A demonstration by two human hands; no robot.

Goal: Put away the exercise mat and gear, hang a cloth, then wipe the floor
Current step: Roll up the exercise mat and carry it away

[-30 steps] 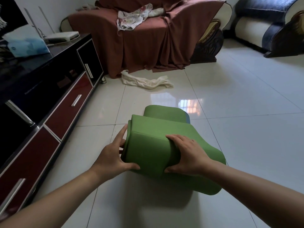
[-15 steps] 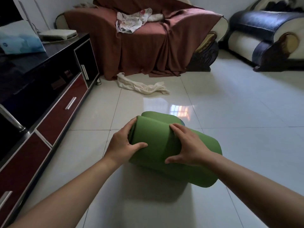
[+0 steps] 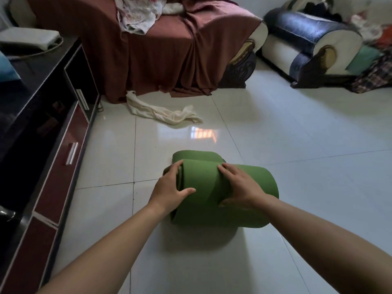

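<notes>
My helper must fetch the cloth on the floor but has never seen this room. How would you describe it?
Find the sofa under the reddish-brown cover. On the white tiles at its foot, beside the dark cabinet, lies a cream cloth. Unlike the flowered cloth up on the seat, it is plain, long and crumpled.

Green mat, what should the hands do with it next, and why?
Probably roll it forward a little: the left hand and right hand hold the green mat as a thick roll, and its short far end lies unrolled beyond the roll.
</notes>
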